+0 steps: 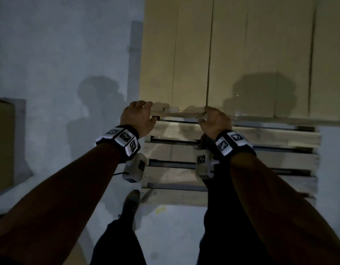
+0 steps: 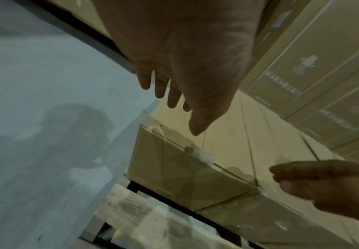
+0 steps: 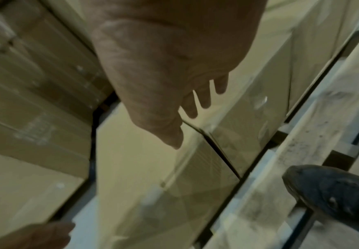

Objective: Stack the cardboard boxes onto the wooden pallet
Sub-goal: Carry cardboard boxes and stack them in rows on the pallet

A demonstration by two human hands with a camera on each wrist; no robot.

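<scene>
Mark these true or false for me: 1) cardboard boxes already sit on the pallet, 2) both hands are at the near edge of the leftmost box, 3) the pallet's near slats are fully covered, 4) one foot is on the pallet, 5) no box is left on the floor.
1) True: long cardboard boxes lie side by side on the wooden pallet.
2) True: the left hand and right hand are both at its near edge.
3) False: several near slats are bare.
4) True: a dark shoe rests on a slat.
5) False: another box lies on the floor at far left.
</scene>
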